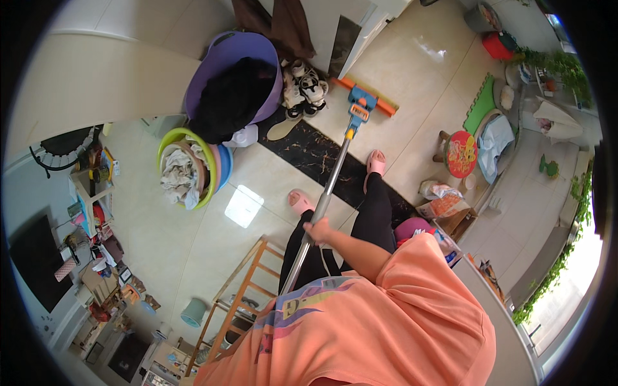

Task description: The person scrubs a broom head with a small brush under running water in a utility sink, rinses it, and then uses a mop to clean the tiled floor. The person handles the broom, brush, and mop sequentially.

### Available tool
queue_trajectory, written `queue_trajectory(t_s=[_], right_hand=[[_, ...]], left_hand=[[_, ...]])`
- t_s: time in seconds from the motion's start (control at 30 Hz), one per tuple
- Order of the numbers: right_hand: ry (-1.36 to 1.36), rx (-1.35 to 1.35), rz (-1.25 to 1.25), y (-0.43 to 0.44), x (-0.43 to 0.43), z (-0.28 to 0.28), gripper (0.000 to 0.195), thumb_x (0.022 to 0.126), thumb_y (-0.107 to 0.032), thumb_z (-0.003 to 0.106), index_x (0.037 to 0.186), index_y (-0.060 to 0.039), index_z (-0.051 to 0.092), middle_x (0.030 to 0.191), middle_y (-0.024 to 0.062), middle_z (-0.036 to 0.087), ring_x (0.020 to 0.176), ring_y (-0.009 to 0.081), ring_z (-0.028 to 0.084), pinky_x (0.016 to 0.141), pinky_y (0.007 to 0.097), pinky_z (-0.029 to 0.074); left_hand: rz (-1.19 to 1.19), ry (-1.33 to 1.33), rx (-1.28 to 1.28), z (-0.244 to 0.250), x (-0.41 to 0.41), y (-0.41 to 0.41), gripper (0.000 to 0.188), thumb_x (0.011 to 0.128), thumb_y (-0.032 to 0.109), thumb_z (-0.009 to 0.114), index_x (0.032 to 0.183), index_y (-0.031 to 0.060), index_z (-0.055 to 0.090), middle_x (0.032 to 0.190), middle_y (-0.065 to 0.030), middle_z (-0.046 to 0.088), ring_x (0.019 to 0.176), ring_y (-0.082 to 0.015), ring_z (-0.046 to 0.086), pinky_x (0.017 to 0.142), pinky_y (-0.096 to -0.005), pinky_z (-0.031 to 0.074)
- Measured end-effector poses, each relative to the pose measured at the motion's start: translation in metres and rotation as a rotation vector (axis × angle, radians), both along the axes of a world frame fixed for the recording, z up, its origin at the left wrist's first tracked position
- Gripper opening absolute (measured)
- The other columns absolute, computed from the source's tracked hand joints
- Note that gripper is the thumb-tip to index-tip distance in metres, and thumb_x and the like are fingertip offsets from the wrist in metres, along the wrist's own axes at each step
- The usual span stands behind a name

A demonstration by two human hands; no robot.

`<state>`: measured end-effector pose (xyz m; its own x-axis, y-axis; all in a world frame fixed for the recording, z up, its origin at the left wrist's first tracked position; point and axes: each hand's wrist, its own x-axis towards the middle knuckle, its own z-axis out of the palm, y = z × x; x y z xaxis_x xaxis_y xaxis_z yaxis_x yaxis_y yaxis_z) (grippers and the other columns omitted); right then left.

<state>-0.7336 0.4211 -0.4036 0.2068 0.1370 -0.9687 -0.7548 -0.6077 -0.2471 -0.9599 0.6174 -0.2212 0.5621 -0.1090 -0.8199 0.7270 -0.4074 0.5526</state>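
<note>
My right hand (317, 231) is closed around the grey grip on the metal pole of a long-handled floor mop or brush (333, 181). The pole slants from beside my shirt to a blue joint and a wide orange head (386, 107), which rests on the pale tiles just past a black marbled floor strip (309, 149). One end of the head is close to a white door edge and a cluster of shoes (304, 89). My left hand is out of view. The lower end of the pole is hidden by my shirt.
At the left stand a purple tub (198, 91) of dark cloth and nested basins (211, 190) holding pale cloth. A wooden rack (256, 268) is near my legs. To the right are a red stool (462, 154), plastic bags (442, 205) and a green foam mat (479, 108).
</note>
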Motion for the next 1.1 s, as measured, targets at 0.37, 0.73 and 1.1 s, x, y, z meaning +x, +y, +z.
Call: queue_trajectory(t_s=[0.37, 0.73, 1.1], right_hand=[[0.167, 0.005, -0.532, 0.021, -0.035, 0.063, 0.033, 0.072, -0.022, 0.072, 0.088, 0.0046, 0.062, 0.079, 0.0125, 0.063, 0.063, 0.0247, 0.063, 0.048, 0.0404, 0.052], [-0.199, -0.365, -0.594, -0.200, 0.184, -0.017, 0.043, 0.080, -0.017, 0.059, 0.108, 0.0058, 0.036, 0.072, 0.0189, 0.057, 0.057, 0.0302, 0.062, 0.048, 0.0454, 0.051], [0.182, 0.062, -0.327, 0.102, -0.042, 0.069, 0.080, 0.080, -0.026, 0.064, 0.122, 0.0126, 0.008, 0.110, 0.0349, 0.052, 0.100, 0.0423, 0.058, 0.089, 0.0458, 0.046]], left_hand=[[-0.204, 0.126, 0.065, 0.085, 0.037, 0.055, 0.062, 0.086, 0.027, 0.061, 0.138, 0.0063, 0.035, 0.098, -0.0165, 0.063, 0.089, -0.0227, 0.061, 0.079, -0.0314, 0.047], [-0.141, 0.217, -0.333, 0.001, 0.271, -0.146, 0.071, 0.086, 0.015, 0.058, 0.146, 0.0210, 0.022, 0.075, -0.0075, 0.057, 0.057, -0.0138, 0.054, 0.056, -0.0288, 0.046], [-0.273, 0.362, 0.125, 0.113, 0.085, 0.136, 0.064, 0.090, 0.016, 0.059, 0.145, 0.0184, 0.027, 0.118, -0.0088, 0.045, 0.104, -0.0166, 0.044, 0.088, -0.0294, 0.036]])
